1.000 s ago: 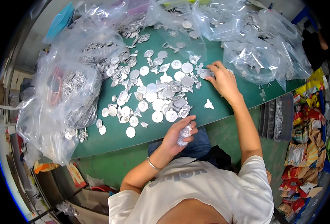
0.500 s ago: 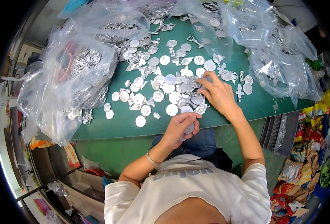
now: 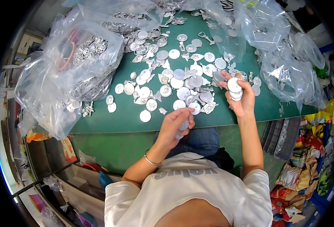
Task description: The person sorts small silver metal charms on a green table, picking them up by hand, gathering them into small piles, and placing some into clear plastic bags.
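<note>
A green desk (image 3: 129, 117) fills the upper view, its smooth top strewn with flat, shiny silver discs (image 3: 182, 85) and odd-shaped metal pieces. Crinkled clear bags (image 3: 65, 72) of the same metal lie at 9 o'clock and 2 o'clock. Colourful packets (image 3: 307, 166) pile on the floor at 4 o'clock. The right hand (image 3: 239, 99) pinches a small stack of discs at the desk's near edge; the left hand (image 3: 175, 126) is curled around a small clump of metal pieces at 6 o'clock.
</note>
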A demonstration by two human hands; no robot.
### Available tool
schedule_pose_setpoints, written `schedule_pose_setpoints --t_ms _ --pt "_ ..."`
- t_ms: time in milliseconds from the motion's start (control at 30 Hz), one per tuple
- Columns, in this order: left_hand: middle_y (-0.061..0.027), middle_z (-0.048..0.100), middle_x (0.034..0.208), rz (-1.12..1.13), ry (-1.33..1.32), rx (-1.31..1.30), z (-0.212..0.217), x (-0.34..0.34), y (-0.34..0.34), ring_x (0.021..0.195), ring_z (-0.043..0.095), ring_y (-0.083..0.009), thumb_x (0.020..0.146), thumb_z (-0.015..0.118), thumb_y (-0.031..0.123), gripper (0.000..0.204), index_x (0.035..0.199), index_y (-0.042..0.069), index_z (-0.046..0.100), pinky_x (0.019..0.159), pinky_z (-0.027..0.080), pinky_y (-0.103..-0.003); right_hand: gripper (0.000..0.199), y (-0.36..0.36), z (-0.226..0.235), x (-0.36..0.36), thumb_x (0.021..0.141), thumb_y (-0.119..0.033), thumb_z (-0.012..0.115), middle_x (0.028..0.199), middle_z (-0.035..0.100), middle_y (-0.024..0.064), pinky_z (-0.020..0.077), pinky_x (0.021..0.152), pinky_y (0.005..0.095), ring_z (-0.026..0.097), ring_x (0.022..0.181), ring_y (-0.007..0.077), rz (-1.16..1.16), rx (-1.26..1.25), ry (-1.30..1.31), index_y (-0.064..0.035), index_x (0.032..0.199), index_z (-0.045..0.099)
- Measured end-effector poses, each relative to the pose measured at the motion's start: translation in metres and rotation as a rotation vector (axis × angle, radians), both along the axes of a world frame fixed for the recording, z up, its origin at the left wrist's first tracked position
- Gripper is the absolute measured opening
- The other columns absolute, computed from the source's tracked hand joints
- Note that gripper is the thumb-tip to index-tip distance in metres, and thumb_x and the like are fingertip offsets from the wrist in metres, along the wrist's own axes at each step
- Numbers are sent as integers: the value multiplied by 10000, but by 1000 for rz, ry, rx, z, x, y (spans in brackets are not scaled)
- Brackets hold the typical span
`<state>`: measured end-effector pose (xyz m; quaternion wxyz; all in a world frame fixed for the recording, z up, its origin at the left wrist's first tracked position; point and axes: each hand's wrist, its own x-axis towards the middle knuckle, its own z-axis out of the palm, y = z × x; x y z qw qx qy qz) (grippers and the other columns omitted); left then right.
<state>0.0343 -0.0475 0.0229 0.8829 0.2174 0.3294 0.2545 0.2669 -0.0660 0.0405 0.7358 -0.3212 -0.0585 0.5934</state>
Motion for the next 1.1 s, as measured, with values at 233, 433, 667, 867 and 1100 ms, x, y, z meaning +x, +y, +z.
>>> schedule_pose_setpoints --t_ms 233,433,667,867,1100 --pt "-45 541 754 16 138 209 4 -3 2 617 468 -94 906 493 82 172 1025 -14 573 397 284 -173 169 -30 -11 5 838 -17 519 716 452 8 292 429 194 426 580 133 216 0 -423 -38 1003 551" --pt "-37 535 738 40 175 222 0 -4 -3 605 461 -82 901 493 68 168 1029 -5 574 402 267 -171 359 -37 11 -33 674 -126 743 745 487 84 417 559 365 538 653 254 265 -54 -1832 -105 1014 630" --pt "-37 535 746 48 187 208 1 -8 -5 619 465 -82 897 495 67 167 1028 -2 571 410 263 -175 248 -30 -6 -22 719 -164 716 769 515 64 435 535 369 563 610 260 185 -171 -2010 -117 952 646" --pt "-39 542 748 57 191 228 -2 -9 -6 617 465 -81 894 502 69 167 1028 -2 572 412 258 -176 194 -31 -6 0 740 -143 699 790 550 68 444 552 366 574 622 262 90 -397 -2064 -100 923 646" --pt "-37 542 734 -11 170 206 -5 -8 -8 607 467 -80 887 524 79 180 1039 -3 573 412 258 -175 243 -11 -9 -59 738 -151 694 904 535 76 473 556 390 604 664 283 199 -64 -1993 -72 957 627"
